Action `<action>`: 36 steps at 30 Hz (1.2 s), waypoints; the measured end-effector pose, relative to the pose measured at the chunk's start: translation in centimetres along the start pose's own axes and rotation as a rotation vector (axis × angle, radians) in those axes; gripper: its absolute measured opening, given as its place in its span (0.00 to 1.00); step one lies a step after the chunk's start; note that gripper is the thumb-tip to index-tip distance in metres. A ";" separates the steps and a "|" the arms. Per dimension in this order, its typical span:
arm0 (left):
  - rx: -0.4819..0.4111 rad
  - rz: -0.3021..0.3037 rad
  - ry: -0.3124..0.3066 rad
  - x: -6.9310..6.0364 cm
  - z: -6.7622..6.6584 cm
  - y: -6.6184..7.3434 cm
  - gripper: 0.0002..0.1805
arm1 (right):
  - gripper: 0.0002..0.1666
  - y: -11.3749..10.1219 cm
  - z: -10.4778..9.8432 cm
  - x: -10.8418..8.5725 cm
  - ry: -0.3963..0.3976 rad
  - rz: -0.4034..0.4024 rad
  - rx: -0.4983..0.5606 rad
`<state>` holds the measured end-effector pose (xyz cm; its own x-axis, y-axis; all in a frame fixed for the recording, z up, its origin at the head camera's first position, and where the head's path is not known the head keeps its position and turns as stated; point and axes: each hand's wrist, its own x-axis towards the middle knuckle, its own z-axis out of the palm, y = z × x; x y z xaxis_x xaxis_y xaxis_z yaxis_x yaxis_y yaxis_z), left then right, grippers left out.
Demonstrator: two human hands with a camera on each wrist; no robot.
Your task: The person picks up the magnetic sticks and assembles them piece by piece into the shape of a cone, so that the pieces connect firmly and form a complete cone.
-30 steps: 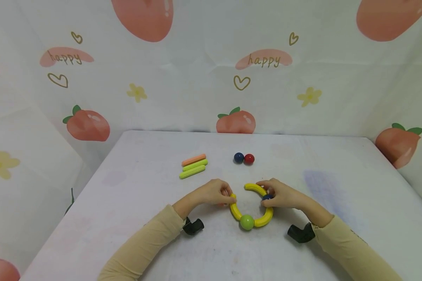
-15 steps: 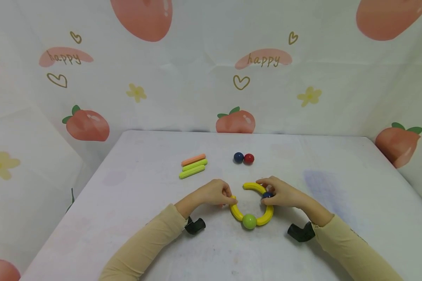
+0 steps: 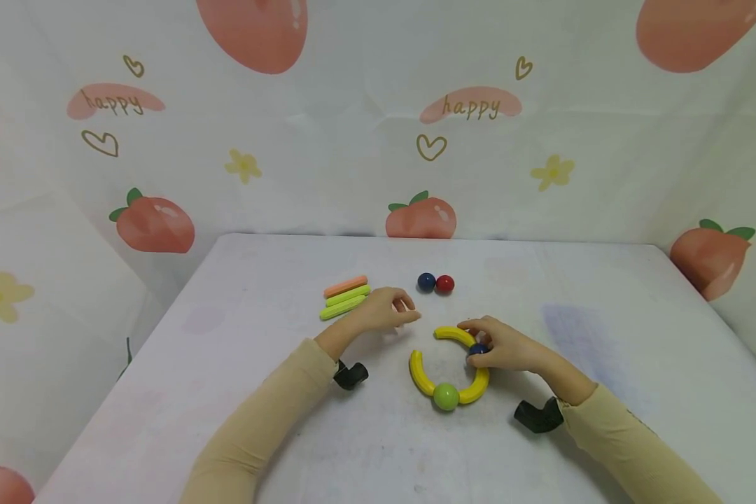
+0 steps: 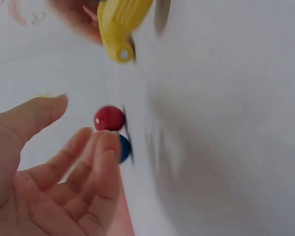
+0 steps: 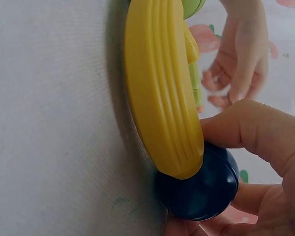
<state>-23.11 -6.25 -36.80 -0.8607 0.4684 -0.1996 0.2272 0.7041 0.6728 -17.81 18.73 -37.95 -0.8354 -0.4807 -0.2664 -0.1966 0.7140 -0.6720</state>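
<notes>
Yellow curved rods joined by balls form an open C on the table. A blue ball [image 5: 199,184] links the upper yellow curved rod [image 3: 452,334] to the right-hand yellow curved rod [image 5: 162,93]. Thumb and fingers of my right hand [image 3: 507,346] pinch that blue ball. At the front, a green ball [image 3: 446,397] connects to the left yellow curved rod [image 3: 420,374], whose far end is free. My left hand [image 3: 386,309] hovers above the table beyond that end, fingers loosely bent and holding nothing; the left wrist view shows its bare palm.
Three straight sticks, one orange stick [image 3: 345,285] and two lime sticks [image 3: 343,307], lie behind my left wrist. A loose dark blue ball [image 3: 426,282] and a red ball [image 3: 444,283] touch each other farther back. A printed cloth [image 3: 353,140] hangs behind the table.
My left hand has let go of the left yellow curved rod and moved away, toward the back of the table. My right hand keeps its pinch on the blue ball.
</notes>
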 end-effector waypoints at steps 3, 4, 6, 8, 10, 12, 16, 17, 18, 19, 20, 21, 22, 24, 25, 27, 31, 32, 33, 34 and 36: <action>-0.024 0.042 0.071 1.3 -0.1 -0.3 0.16 | 0.35 0.0 0.0 0.0 -0.002 0.004 0.007; -0.035 0.050 0.089 1.7 -0.1 -0.5 0.17 | 0.35 0.0 0.0 0.0 -0.001 0.002 0.008; -0.058 0.048 0.115 2.4 -0.1 -0.6 0.18 | 0.35 0.0 0.0 0.0 -0.002 0.002 0.010; -0.063 0.041 0.134 3.1 0.0 -0.6 0.19 | 0.35 0.0 0.0 0.1 -0.001 0.003 0.009; -0.059 0.041 0.150 3.7 0.0 -0.5 0.21 | 0.35 0.1 0.0 0.1 -0.002 0.000 0.007; -0.042 0.057 0.169 4.3 0.0 -0.4 0.21 | 0.35 0.1 0.0 0.1 -0.003 0.001 0.006; -0.022 0.074 0.184 5.3 0.2 -0.4 0.23 | 0.35 0.1 0.0 0.1 -0.002 0.001 0.001; -0.020 0.071 0.181 5.5 0.2 -0.4 0.23 | 0.35 0.0 0.0 0.1 -0.002 0.002 0.002; -0.017 0.065 0.174 5.7 0.3 -0.4 0.24 | 0.35 0.0 0.0 0.1 -0.002 0.003 0.001; -0.013 0.055 0.166 5.9 0.4 -0.4 0.25 | 0.35 0.0 0.0 0.1 -0.002 0.003 0.001; -0.005 0.046 0.159 6.1 0.5 -0.4 0.25 | 0.35 0.0 0.0 0.1 -0.003 0.004 0.003; 0.001 0.037 0.152 6.2 0.6 -0.4 0.26 | 0.35 0.0 0.0 0.1 -0.004 0.005 0.005; 0.003 0.026 0.146 6.2 0.6 -0.4 0.27 | 0.35 0.0 0.0 0.1 -0.005 0.006 0.006; 0.016 0.012 0.139 6.4 0.7 -0.3 0.28 | 0.35 0.0 0.0 0.0 -0.008 0.006 0.009; 0.016 0.007 0.136 6.4 0.7 -0.3 0.28 | 0.35 0.0 0.0 0.0 -0.008 0.005 0.010; 0.024 0.003 0.134 6.4 0.8 -0.3 0.27 | 0.35 0.1 0.0 0.0 -0.009 0.003 0.011; 0.017 -0.008 0.141 6.5 0.8 -0.3 0.25 | 0.35 0.1 0.0 0.1 -0.008 -0.002 0.012; 0.011 -0.013 0.145 6.5 0.8 -0.3 0.24 | 0.35 0.1 0.0 0.1 -0.008 -0.003 0.012; 0.002 -0.018 0.147 6.5 0.8 -0.2 0.23 | 0.35 0.1 0.0 0.1 -0.008 -0.003 0.011; -0.005 -0.022 0.149 6.5 0.8 -0.2 0.23 | 0.35 0.1 0.0 0.1 -0.008 -0.004 0.011; -0.019 -0.030 0.149 6.4 0.8 -0.2 0.22 | 0.35 0.1 0.0 0.1 -0.008 -0.005 0.009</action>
<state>-28.34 -2.93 -38.75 -0.9253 0.3621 -0.1126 0.1931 0.7056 0.6818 -17.89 18.77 -38.05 -0.8304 -0.4885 -0.2680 -0.1964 0.7067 -0.6797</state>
